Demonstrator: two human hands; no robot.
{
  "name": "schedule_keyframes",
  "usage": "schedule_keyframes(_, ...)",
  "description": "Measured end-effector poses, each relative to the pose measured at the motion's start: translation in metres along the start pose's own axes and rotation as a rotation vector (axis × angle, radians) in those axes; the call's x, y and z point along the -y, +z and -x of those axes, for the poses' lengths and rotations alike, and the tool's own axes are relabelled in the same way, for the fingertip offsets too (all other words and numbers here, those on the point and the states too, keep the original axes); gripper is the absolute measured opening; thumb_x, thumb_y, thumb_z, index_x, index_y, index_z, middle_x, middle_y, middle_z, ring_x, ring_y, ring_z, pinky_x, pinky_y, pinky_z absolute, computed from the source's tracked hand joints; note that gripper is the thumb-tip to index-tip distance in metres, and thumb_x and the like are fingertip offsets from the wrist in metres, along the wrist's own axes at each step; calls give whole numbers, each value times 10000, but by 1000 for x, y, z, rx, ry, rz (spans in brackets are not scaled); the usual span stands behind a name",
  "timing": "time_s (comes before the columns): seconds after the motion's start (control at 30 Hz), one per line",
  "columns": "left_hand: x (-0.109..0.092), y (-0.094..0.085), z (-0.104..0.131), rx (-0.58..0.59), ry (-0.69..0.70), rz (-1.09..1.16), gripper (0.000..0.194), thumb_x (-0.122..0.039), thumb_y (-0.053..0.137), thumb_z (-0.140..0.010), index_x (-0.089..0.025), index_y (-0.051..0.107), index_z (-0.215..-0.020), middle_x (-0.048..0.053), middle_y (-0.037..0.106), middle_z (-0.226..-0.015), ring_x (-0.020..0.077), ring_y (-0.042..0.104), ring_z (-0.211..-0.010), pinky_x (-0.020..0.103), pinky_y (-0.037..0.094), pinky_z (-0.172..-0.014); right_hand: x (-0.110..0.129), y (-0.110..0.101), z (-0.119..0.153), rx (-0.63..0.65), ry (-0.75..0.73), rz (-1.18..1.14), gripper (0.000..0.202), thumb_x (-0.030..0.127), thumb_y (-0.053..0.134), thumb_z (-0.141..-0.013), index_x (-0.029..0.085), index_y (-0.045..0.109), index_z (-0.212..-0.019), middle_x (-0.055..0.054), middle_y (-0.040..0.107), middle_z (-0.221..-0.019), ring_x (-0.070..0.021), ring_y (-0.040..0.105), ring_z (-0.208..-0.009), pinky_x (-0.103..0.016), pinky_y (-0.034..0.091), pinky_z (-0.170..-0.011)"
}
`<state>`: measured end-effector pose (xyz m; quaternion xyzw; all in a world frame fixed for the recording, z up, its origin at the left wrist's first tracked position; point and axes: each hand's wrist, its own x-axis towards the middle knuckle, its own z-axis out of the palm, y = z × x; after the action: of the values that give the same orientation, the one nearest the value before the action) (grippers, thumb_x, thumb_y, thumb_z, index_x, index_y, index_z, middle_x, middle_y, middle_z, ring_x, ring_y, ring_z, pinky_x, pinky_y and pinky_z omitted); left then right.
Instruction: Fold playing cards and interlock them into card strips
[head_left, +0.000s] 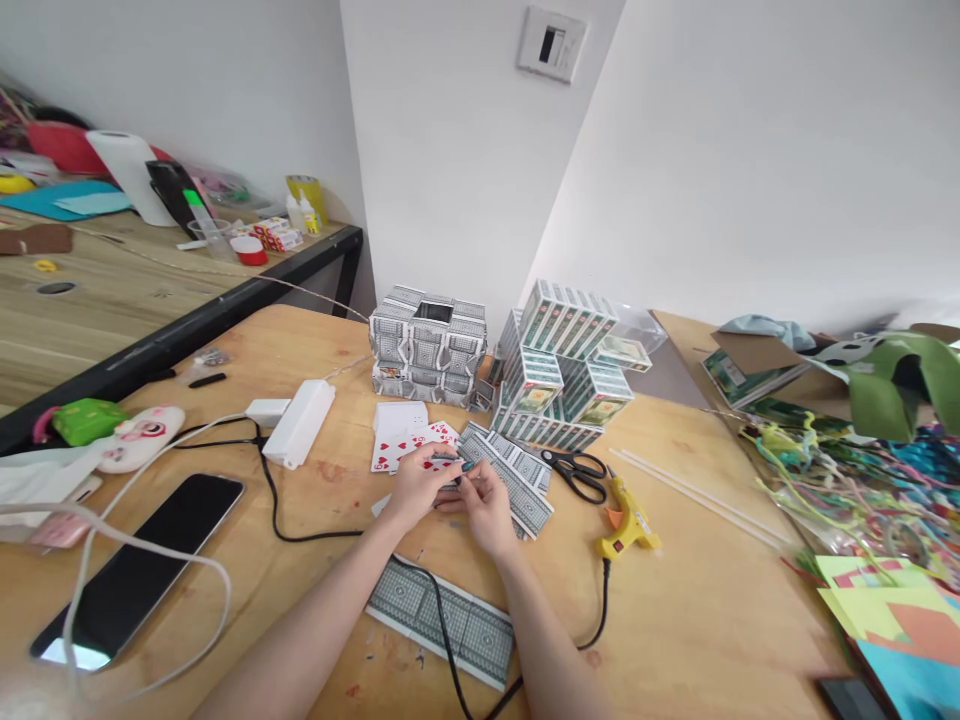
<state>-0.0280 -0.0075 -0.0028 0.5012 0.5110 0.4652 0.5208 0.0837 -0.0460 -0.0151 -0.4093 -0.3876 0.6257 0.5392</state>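
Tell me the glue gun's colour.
The glue gun is yellow with an orange trigger, best seen in the head view.

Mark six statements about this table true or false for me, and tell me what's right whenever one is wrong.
1. The left hand and the right hand are close together, near some face-up cards. True.
2. The suit marks showing on the face-up cards are all black. False: red hearts show.
3. A glue gun lies near the scissors. True.
4. The right hand is holding the glue gun. False: it lies on the table, apart from both hands.
5. A black cord crosses over the card strip between the forearms. True.
6. The glue gun is blue. False: it is mostly yellow.
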Motion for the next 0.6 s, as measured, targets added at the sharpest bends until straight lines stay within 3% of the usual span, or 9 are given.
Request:
schedule_keyframes(0.17, 0, -1, 1, 22, -115, 142, 236, -283, 695, -558, -155, 609, -736, -18, 613, -641, 123, 558, -560, 221, 445, -510, 2, 3, 0, 7, -6, 13, 320, 427, 613, -729, 213, 374, -734, 28, 592, -634, -212, 679, -630, -261, 521, -418)
schedule_keyframes(0.43, 0, 2, -1, -22, -133, 155, 239, -284, 719, -522, -134, 628, -685, 0, 612, -574, 129, 552, -516, 228, 426, -497, -2, 2, 3, 9, -20, 16, 299, 423, 602, -740, 214, 387, -737, 36, 584, -626, -202, 681, -626, -257, 528, -433)
schedule_keyframes(0.6, 3, 5, -7, -63, 6, 198, 272, -264, 674, -604, -174, 651, -860, 46, 659, -895, 173, 591, -841, 257, 438, -738, 0, -2, 1, -33, -22, -56, 295, 413, 621, -724, 223, 408, -800, 28, 622, -613, -215, 683, -631, -279, 541, -466)
